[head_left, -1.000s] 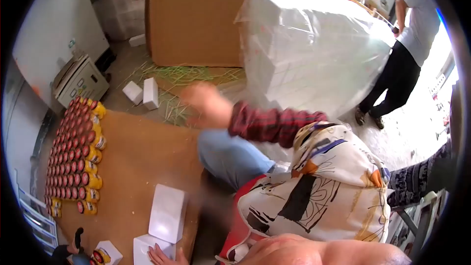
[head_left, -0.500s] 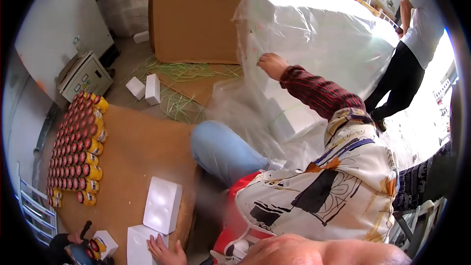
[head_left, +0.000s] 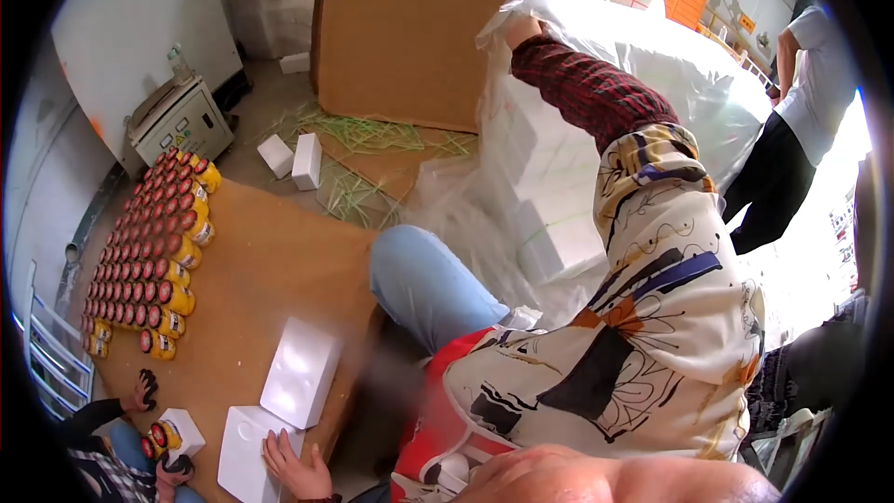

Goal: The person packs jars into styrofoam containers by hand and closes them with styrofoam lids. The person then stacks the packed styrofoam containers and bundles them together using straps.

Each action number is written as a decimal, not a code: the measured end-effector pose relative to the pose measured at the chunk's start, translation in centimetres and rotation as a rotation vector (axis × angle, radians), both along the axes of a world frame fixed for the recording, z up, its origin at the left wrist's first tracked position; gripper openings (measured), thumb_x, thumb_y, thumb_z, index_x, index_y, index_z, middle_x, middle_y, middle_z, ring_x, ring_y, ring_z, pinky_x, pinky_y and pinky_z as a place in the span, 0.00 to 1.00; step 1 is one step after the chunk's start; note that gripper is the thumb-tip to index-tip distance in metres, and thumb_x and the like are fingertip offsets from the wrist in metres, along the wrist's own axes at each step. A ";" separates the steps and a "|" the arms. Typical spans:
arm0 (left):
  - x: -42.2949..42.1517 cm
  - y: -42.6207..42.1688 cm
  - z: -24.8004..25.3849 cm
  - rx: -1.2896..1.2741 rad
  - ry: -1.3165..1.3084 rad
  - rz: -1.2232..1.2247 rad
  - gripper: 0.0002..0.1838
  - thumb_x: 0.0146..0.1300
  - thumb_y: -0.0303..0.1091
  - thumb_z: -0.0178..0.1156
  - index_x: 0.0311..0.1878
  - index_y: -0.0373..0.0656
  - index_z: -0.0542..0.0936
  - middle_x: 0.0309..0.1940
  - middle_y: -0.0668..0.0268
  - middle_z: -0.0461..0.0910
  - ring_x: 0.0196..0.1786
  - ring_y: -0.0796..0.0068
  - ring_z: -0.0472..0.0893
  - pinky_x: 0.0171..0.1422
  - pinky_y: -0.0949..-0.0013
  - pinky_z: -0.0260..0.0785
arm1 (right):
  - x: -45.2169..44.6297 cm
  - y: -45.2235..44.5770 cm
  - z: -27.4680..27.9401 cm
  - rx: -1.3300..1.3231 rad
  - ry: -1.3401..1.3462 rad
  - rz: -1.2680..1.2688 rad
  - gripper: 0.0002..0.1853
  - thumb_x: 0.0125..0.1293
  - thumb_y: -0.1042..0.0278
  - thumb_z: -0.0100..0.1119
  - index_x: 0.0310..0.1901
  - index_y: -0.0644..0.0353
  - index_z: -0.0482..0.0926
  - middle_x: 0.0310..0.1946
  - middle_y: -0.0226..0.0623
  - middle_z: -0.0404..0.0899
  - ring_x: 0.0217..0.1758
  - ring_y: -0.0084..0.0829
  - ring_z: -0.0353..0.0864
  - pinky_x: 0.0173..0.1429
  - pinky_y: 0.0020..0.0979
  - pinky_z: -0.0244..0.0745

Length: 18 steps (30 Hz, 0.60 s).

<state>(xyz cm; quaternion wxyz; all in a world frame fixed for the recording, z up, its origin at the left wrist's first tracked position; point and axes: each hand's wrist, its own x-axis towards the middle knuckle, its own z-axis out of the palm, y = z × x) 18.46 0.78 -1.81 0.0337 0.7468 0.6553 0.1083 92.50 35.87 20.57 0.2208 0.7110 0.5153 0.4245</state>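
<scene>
At the lower left, my left hand (head_left: 296, 468) lies with fingers spread against a white foam box (head_left: 244, 442). A second white foam piece with rounded dents (head_left: 300, 373) leans beside it on the brown tabletop (head_left: 251, 279). My right arm, in a patterned sleeve over a dark red knitted cuff, stretches up to a tall stack of white foam boxes (head_left: 559, 233). There my right hand (head_left: 523, 33) is closed on the clear plastic film (head_left: 643, 47) draped over the stack. Folds of film partly hide its fingers.
Rows of yellow jars with red lids (head_left: 140, 251) stand on the table's far left. Across the table, a co-worker's hands (head_left: 172, 470) are by a foam box holding jars (head_left: 182, 433). Another person (head_left: 801, 121) stands behind the stack. Foam blocks (head_left: 305, 163) and green straps (head_left: 372, 135) lie on the floor.
My right hand has moved up with the film, and the foam boxes beneath show more plainly. My left hand stays on the foam box. The co-worker's hands have come further into view.
</scene>
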 end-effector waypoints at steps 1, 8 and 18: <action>-0.2 0.0 -0.1 0.014 -0.027 -0.016 0.37 0.49 0.43 0.66 0.61 0.34 0.68 0.62 0.48 0.64 0.66 0.45 0.61 0.70 0.45 0.51 | -1.7 -1.2 -0.5 0.110 0.123 -0.050 0.15 0.63 0.68 0.49 0.47 0.60 0.81 0.49 0.48 0.77 0.48 0.47 0.78 0.44 0.55 0.75; 0.1 -0.7 1.1 -0.003 -0.064 -0.050 0.37 0.49 0.39 0.66 0.63 0.35 0.66 0.62 0.47 0.63 0.65 0.44 0.60 0.69 0.45 0.51 | 15.3 5.3 -7.8 0.358 0.629 -0.105 0.16 0.67 0.59 0.50 0.50 0.55 0.81 0.47 0.42 0.81 0.51 0.44 0.81 0.54 0.42 0.76; 4.2 -0.9 4.9 -0.047 -0.296 0.119 0.33 0.54 0.32 0.64 0.64 0.38 0.66 0.62 0.49 0.65 0.65 0.44 0.62 0.69 0.48 0.53 | -7.0 -10.6 -0.4 -0.306 0.317 -0.231 0.13 0.59 0.68 0.56 0.43 0.61 0.83 0.44 0.43 0.82 0.48 0.45 0.82 0.49 0.43 0.78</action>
